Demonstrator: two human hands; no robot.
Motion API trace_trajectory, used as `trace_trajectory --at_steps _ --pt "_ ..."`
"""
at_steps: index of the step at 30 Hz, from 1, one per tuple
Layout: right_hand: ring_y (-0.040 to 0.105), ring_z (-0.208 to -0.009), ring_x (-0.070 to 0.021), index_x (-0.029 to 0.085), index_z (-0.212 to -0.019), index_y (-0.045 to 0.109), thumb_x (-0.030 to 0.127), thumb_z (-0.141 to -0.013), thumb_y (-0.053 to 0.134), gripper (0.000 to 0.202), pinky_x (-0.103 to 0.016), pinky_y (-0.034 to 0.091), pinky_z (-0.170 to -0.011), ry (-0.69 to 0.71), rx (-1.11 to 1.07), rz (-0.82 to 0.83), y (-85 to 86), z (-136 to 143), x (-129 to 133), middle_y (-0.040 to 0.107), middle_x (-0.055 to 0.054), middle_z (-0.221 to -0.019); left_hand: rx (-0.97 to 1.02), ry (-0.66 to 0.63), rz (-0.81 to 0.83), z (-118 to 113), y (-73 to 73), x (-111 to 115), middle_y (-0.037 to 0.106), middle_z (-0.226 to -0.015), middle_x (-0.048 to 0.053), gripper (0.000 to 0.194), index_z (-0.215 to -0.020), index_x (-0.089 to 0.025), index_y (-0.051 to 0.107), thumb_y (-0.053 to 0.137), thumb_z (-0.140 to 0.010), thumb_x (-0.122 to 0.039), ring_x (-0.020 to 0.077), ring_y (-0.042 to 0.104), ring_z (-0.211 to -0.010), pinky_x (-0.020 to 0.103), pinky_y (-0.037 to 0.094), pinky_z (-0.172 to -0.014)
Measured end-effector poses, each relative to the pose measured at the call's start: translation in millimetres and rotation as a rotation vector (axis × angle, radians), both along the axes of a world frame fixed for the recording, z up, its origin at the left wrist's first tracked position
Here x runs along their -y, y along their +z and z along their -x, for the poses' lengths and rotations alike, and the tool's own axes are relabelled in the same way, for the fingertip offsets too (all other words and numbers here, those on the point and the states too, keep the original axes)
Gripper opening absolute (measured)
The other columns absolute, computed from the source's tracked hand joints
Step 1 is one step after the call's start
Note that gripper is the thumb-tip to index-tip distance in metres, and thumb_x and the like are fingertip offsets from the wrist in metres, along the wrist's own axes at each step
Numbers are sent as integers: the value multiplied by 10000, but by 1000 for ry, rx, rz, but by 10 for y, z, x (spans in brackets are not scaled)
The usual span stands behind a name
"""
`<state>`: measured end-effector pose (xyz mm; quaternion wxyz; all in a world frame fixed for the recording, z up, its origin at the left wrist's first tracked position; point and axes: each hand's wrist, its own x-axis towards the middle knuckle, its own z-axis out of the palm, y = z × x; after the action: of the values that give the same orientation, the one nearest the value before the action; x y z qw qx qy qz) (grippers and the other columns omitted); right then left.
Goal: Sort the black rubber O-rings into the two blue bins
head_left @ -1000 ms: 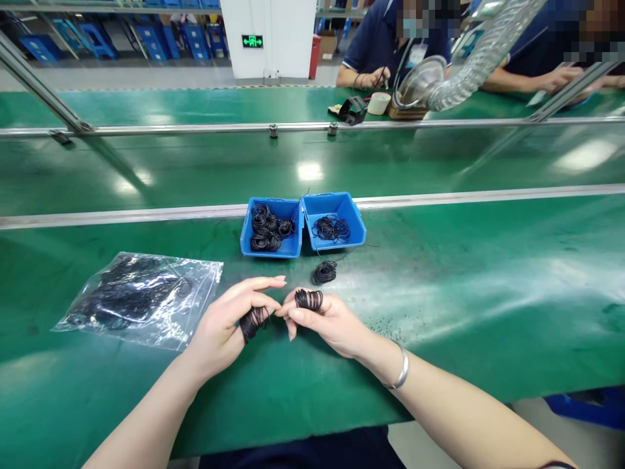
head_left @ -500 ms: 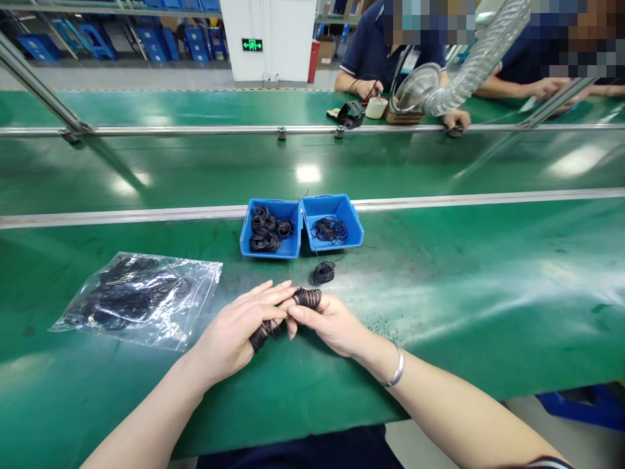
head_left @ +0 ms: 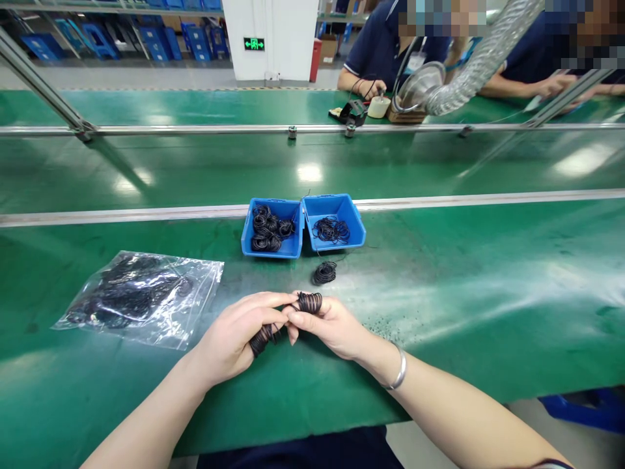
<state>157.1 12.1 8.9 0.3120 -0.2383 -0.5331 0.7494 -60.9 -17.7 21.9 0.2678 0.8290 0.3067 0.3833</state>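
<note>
Thin black rings, like rubber O-rings, sit stacked around the index finger of my right hand (head_left: 336, 326). More black O-rings (head_left: 262, 340) circle the thumb of my left hand (head_left: 239, 332). My two hands meet at the fingertips above the green bench, with the left fingers closed against the rings at the right index finger. The right thumb presses in from below; what lies between the tips is partly hidden. Just beyond my hands rests a loose bundle of black rings (head_left: 324, 273).
A left blue bin (head_left: 271, 253) holds several ring bundles, and a right blue bin (head_left: 359, 228) holds loose rings. A clear plastic bag (head_left: 195, 319) of black rings lies at left. Metal rails (head_left: 219, 129) cross the bench. Two co-workers sit opposite, near a flexible duct (head_left: 463, 91).
My left fingers, raised and spread before, have come down and together against the right fingertips. A co-worker's hand has left the metal rail. The view has shifted slightly.
</note>
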Motion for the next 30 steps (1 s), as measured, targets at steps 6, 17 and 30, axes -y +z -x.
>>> trace_trajectory --at_steps 6,17,30 --pt "595 -799 -142 154 -750 677 361 -942 629 287 -312 475 -867 17 38 -18 19 -6 -3 637 -22 -770 -44 10 -28 -5 39 -5 649 -1306 147 340 -1181 -193 607 497 -903 -31 214 607 -1230 377 518 -1001" --pt "595 -864 -176 147 -767 681 411 -944 606 327 -326 480 -853 116 34 -90 80 -20 -13 616 -45 -829 -59 -39 8 12 55 -26 666 -1202 106 368 -1169 -210 587 474 -888 -1 187 625 -1134 326 518 -934" --pt "604 -820 -163 144 -891 734 365 -923 648 240 -324 512 -816 132 -7 -40 52 -16 -6 619 -35 -812 88 -40 127 -56 108 -44 656 -1033 96 166 -962 -206 584 457 -951 -100 209 594 -1038 383 477 -911"
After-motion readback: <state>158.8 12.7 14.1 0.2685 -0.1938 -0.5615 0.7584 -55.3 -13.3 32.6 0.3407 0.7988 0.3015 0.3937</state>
